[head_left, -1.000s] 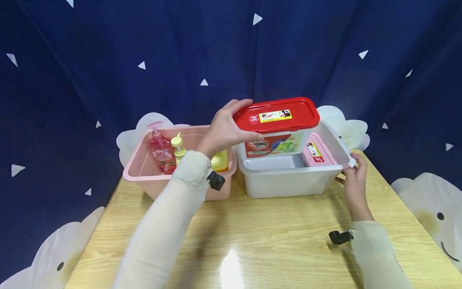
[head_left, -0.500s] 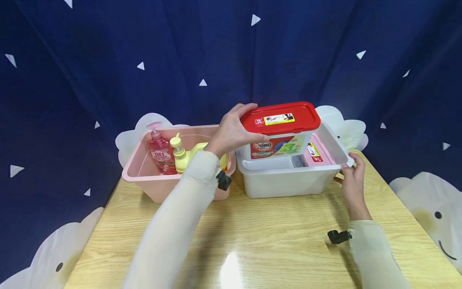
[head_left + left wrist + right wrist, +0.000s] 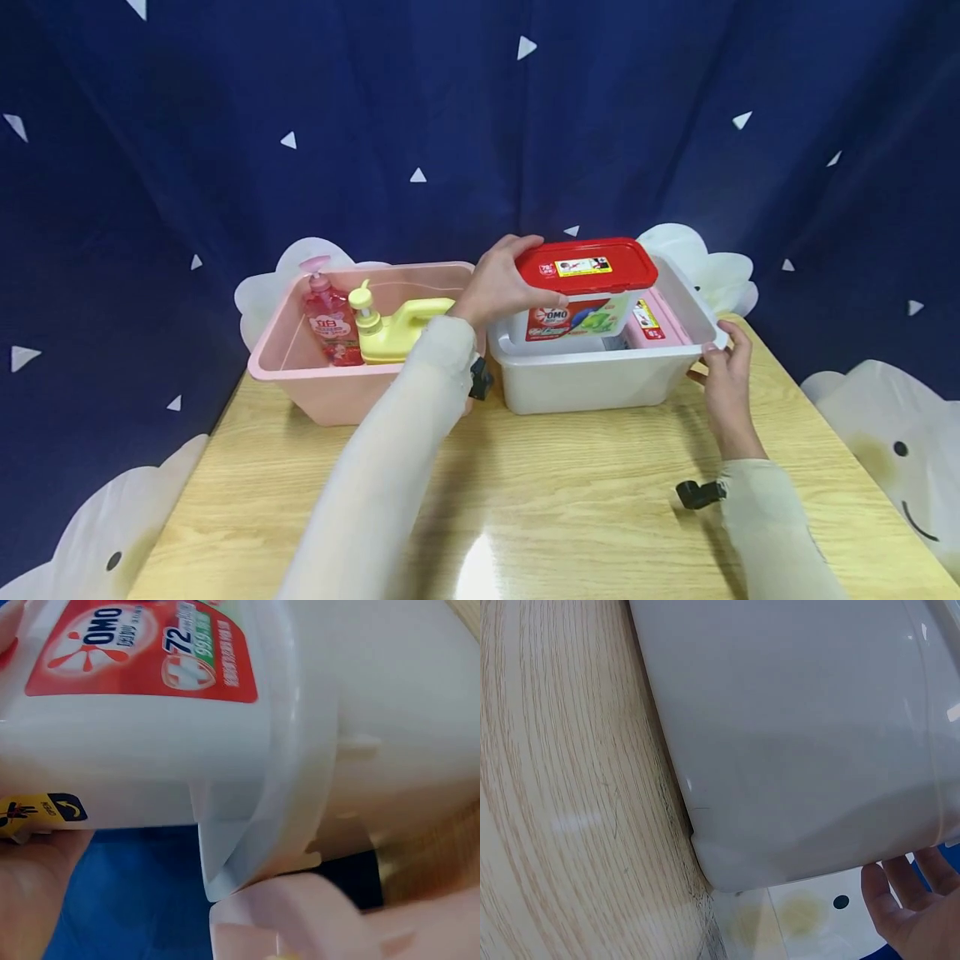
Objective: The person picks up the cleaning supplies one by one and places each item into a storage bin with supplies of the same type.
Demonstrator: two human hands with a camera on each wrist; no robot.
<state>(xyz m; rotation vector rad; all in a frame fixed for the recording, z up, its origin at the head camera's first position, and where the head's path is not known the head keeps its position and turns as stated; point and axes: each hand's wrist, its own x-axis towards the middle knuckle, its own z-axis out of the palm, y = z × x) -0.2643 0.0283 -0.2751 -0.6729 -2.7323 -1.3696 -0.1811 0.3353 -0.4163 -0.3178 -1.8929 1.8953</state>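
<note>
My left hand [image 3: 500, 286] grips the left end of a white OMO laundry detergent tub [image 3: 581, 318] with a red lid [image 3: 588, 265]. The tub's lower part sits inside the white storage bin [image 3: 585, 385], below the rim; whether it touches the bottom is hidden. In the left wrist view, the tub's label [image 3: 142, 652] lies close beside the bin's rim [image 3: 300, 772]. My right hand [image 3: 727, 379] holds the bin's right front corner, thumb on the rim and fingers beneath it. A pink box [image 3: 660, 321] lies in the bin's right part.
A pink bin [image 3: 330, 400] stands to the left, holding a red pump bottle [image 3: 332, 327] and a yellow pump bottle with a handle [image 3: 393, 337]. Both bins stand on a wooden table [image 3: 585, 500]. A dark blue curtain [image 3: 420, 100] hangs behind.
The left hand has carried the detergent tub down and slightly right, deeper into the white bin. More of the yellow bottle shows. The right hand keeps its hold on the bin's corner.
</note>
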